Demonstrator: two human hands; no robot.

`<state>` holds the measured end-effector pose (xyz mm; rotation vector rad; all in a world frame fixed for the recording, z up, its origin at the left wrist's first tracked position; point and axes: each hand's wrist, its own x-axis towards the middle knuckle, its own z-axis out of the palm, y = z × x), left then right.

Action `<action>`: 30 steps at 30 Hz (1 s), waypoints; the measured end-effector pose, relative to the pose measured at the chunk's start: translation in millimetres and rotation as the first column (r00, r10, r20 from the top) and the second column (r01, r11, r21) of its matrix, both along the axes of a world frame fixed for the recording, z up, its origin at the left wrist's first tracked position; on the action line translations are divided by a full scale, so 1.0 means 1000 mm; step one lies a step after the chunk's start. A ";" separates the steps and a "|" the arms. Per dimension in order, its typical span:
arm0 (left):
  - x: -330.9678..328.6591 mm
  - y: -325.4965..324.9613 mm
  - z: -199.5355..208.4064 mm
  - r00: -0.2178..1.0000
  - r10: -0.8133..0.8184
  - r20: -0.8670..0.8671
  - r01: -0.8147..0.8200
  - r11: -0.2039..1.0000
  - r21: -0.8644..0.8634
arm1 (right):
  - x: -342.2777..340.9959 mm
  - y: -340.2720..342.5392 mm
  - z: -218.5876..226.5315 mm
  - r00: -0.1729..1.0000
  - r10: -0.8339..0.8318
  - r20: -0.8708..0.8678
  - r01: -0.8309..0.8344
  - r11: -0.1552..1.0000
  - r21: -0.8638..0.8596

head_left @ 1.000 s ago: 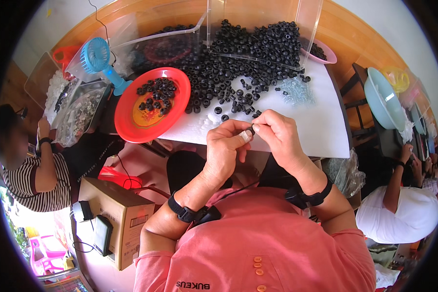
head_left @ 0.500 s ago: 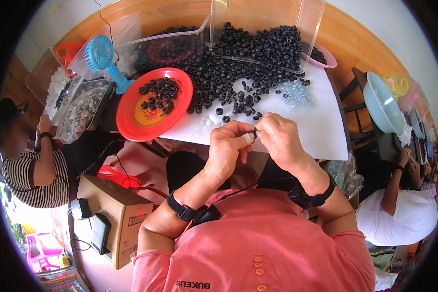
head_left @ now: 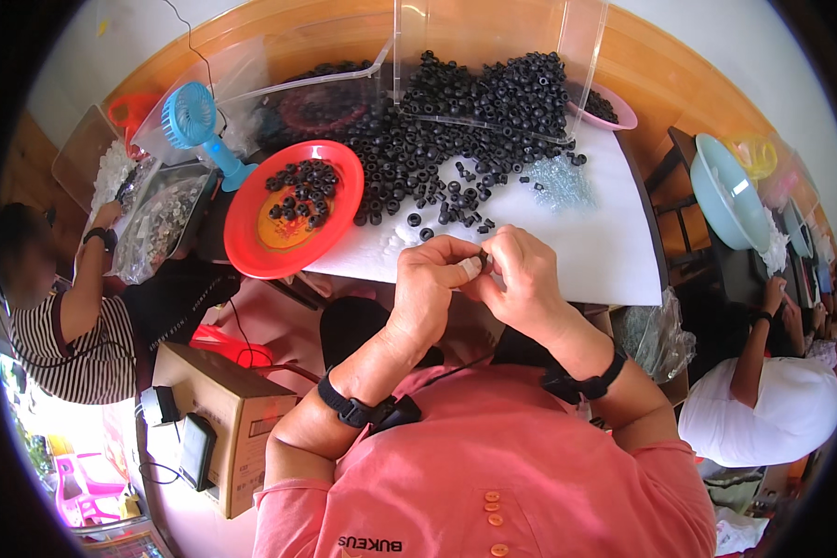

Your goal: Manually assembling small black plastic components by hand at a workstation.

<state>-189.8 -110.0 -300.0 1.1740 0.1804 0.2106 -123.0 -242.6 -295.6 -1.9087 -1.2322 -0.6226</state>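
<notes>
Over the table's front edge, my left hand [head_left: 426,286] and my right hand [head_left: 524,288] meet at the fingertips. Both are closed in a pinch around a small black part [head_left: 483,259], mostly hidden by the fingers. Just beyond them, several loose black ring-shaped parts [head_left: 426,233] lie on the white tabletop [head_left: 614,242]. A big heap of such black parts [head_left: 493,102] spreads out behind. To its right is a pile of tiny clear bluish pieces [head_left: 560,183]. A red plate [head_left: 242,223] at the left carries more black parts [head_left: 309,186].
Clear plastic bins [head_left: 581,56] stand at the back, beside a pink bowl [head_left: 623,113]. A blue handheld fan [head_left: 191,116] stands behind the plate. Below left is a cardboard box [head_left: 223,409]. People work at both sides, one in stripes [head_left: 93,353], one in white [head_left: 763,409].
My hands stay together, but the right fingers have turned and closed further over the small black part, which shows less. The person at the left has raised a hand. The view has shifted slightly.
</notes>
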 end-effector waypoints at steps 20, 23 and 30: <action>-0.025 0.018 0.014 0.955 -0.236 -0.179 0.255 0.962 0.094 | 0.004 -0.007 0.009 0.980 0.193 -0.054 -0.196 0.979 -0.050; -0.028 0.024 0.013 0.952 -0.251 -0.173 0.274 0.954 0.125 | 0.002 -0.002 0.008 0.960 0.270 -0.079 -0.275 0.960 -0.054; -0.033 0.023 0.016 0.931 -0.300 -0.207 0.303 0.953 -0.016 | 0.001 -0.001 0.006 0.957 0.289 0.019 -0.289 0.957 0.012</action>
